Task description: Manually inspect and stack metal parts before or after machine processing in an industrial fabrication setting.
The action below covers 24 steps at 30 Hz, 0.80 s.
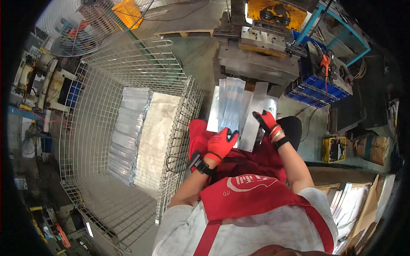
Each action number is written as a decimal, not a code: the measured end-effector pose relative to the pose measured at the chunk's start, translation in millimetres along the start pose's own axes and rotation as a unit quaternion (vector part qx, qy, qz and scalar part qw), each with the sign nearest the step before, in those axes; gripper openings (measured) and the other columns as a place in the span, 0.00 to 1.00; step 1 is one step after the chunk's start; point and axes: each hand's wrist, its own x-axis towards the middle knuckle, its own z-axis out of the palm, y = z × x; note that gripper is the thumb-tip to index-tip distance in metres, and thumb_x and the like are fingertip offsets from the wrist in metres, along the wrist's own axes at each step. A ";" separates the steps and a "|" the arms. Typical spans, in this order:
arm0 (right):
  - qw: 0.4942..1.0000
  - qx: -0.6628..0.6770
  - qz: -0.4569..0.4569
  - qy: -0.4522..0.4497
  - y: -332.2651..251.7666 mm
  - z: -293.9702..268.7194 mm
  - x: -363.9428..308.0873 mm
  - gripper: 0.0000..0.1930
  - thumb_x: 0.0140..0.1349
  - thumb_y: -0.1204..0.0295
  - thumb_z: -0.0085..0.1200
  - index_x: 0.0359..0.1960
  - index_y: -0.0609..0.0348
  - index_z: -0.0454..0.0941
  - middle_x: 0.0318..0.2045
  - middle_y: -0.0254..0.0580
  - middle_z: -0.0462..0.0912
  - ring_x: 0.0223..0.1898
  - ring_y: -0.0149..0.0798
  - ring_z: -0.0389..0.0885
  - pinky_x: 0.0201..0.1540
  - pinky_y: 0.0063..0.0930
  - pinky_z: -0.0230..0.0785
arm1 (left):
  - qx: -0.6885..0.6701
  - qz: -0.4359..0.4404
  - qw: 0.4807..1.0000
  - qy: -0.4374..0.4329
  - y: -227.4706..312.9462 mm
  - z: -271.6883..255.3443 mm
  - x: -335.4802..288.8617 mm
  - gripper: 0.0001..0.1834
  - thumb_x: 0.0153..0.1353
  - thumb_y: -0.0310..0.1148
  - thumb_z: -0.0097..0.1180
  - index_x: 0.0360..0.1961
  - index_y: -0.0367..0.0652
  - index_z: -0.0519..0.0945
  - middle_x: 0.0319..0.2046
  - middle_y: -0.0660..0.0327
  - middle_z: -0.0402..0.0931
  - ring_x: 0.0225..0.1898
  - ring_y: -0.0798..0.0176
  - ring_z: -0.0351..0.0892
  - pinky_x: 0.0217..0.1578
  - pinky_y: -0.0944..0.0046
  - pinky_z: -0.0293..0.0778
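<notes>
Both my hands wear red work gloves with dark fingertips. My right hand (268, 122) grips the right edge of a flat grey metal strip (253, 115), which lies slanted above my lap. My left hand (221, 143) is by the near end of a stack of shiny metal strips (231, 104), left of the flat one. Its fingers are curled with the tips close together; what they hold, if anything, cannot be made out. Beneath the strips, a pale flat surface (212, 114) shows at the left.
A wire mesh basket (176, 141) stands at my left, holding stacked metal strips (128, 134) and a pale sheet (159, 123). Ahead is a heavy press machine (258, 64). Blue crates (309, 87) stand to its right, a fan (92, 25) at far left, an open carton (370, 209) at near right.
</notes>
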 end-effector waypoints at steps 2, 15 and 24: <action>0.998 0.059 -0.016 -0.026 15.1 11.7 16.3 0.22 0.50 0.56 0.51 0.30 0.67 0.73 0.23 0.38 0.75 0.24 0.29 0.70 0.26 0.26 0.64 | 0.024 0.013 0.998 0.054 -11.5 0.7 2.0 0.19 0.48 0.50 0.50 0.29 0.44 0.69 0.21 0.56 0.72 0.25 0.52 0.73 0.24 0.56 0.67; 0.956 -0.293 -0.018 0.022 -3.4 27.4 19.9 0.22 0.44 0.50 0.49 0.23 0.61 0.74 0.27 0.54 0.76 0.33 0.52 0.74 0.36 0.39 0.64 | 0.044 -0.089 0.992 0.074 -76.1 9.5 6.2 0.28 0.45 0.56 0.51 0.31 0.39 0.70 0.30 0.51 0.73 0.36 0.51 0.72 0.35 0.55 0.66; 0.969 -0.220 -0.110 0.018 -25.2 53.3 6.8 0.20 0.47 0.51 0.49 0.26 0.57 0.74 0.23 0.50 0.76 0.31 0.49 0.74 0.34 0.37 0.65 | -0.019 -0.123 0.988 -0.090 -78.8 11.5 29.4 0.33 0.43 0.61 0.49 0.31 0.36 0.72 0.28 0.49 0.73 0.34 0.51 0.73 0.35 0.56 0.66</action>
